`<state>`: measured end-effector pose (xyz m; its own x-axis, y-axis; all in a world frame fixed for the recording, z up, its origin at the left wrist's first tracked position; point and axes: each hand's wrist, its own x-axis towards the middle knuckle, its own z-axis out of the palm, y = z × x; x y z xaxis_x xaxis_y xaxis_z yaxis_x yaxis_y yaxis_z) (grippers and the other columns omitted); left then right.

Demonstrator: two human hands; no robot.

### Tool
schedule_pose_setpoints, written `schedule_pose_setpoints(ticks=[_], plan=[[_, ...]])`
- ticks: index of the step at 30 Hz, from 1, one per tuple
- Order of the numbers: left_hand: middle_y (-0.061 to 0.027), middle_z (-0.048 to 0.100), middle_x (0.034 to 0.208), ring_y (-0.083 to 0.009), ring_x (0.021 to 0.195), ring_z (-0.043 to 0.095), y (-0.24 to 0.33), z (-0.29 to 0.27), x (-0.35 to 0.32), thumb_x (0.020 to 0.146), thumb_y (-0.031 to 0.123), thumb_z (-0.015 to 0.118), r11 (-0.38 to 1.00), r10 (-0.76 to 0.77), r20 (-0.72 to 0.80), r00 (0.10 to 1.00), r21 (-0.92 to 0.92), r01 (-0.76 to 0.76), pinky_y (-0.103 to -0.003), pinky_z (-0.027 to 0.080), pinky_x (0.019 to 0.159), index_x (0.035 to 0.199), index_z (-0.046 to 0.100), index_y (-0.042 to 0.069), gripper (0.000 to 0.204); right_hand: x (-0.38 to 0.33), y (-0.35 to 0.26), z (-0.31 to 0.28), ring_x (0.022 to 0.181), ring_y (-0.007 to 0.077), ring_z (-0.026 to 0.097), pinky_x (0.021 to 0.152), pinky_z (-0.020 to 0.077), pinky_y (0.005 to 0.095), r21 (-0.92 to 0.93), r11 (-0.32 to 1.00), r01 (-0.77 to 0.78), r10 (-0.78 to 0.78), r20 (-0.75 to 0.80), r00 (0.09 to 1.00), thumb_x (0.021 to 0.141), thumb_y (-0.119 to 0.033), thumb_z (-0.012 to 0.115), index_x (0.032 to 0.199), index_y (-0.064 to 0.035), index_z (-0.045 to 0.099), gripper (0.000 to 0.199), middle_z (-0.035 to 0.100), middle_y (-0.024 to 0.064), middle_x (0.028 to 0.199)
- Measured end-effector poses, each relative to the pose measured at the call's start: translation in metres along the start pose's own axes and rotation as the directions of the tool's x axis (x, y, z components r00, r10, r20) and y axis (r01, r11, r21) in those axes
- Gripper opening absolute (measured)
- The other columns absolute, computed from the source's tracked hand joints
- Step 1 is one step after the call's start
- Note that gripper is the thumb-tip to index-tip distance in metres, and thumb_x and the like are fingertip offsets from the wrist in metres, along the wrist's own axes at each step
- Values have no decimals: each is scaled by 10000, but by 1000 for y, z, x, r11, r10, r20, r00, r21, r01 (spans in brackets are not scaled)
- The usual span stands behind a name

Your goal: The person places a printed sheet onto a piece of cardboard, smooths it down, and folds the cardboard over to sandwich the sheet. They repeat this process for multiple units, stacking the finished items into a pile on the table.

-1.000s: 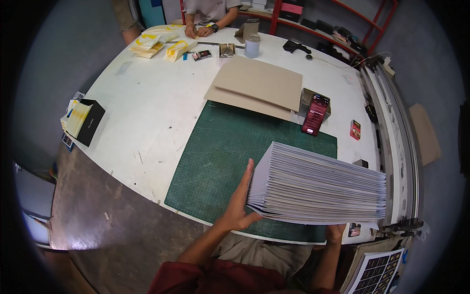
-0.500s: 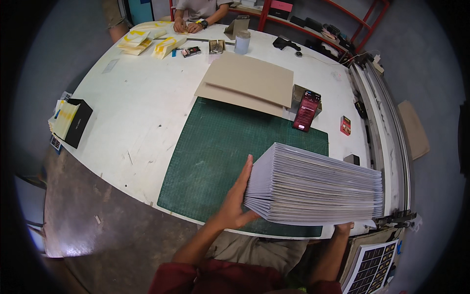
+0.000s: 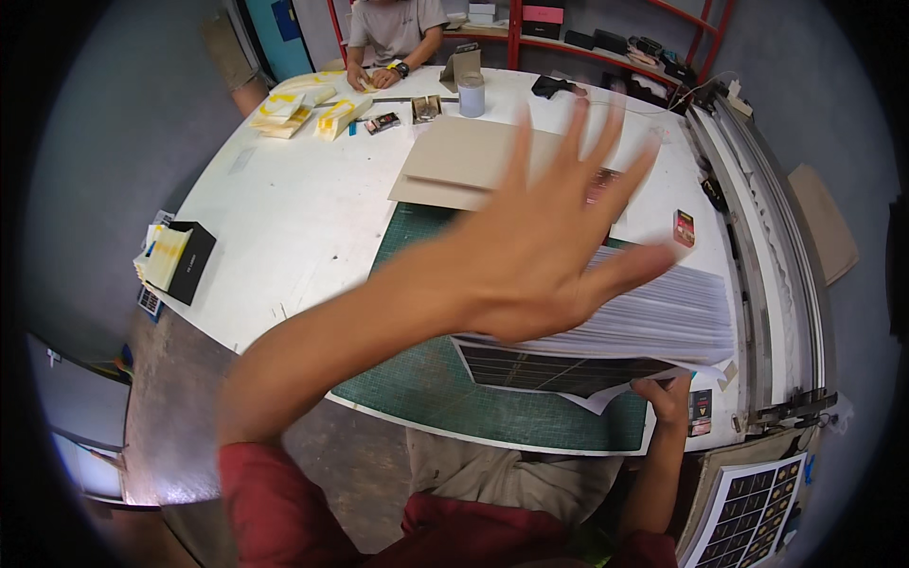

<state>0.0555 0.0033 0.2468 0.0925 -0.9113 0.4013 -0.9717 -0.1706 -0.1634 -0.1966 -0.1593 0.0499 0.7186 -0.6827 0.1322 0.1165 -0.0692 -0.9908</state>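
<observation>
My left hand is raised high over the table with its fingers spread and nothing in it, blurred by motion. Below it lies a thick stack of white paper sheets, partly hidden by that hand. Dark printing shows on the stack's near-side sheet, whose lower edge is bent and ruffled. At the stack's near right corner my right hand grips the sheets, thumb showing on the near side. Under the stack is a green cutting mat. Beyond sit beige cardboard sheets and a phone, mostly covered by my fingers.
A co-worker handles something small at the far side of the white table. A black box of packets stands at the left edge, a jar at the back. A long metal rail runs along the right, near a small red box.
My left hand has let go of the stack's left side and swung up across it. The stack has tipped, so its printed near side shows. My right hand stays at its right end.
</observation>
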Motion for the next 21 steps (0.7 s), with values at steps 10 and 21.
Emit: schedule_pose_setpoints(ticks=[10, 21], plan=[[-298, 67, 1559, -462, 1450, -19, -27, 26, 15, 909, 732, 38, 975, -47, 343, 938, -187, 118, -651, -8, 1126, 1527, 163, 49, 930, 16, -6, 13, 994, 242, 593, 894, 477, 367, 63, 998, 19, -26, 115, 993, 639, -34, 771, 1257, 50, 455, 699, 590, 149, 1101], [-254, 75, 1579, -464, 1452, -21, -16, 40, 15, 975, 627, 90, 962, -108, 158, 982, -233, 143, -592, -15, 1150, 1522, 130, 9, 827, 13, 6, 10, 1040, 264, 574, 928, 455, 380, 33, 999, 40, -43, 89, 995, 641, -113, 777, 1325, 32, 383, 803, 566, 155, 1147]])
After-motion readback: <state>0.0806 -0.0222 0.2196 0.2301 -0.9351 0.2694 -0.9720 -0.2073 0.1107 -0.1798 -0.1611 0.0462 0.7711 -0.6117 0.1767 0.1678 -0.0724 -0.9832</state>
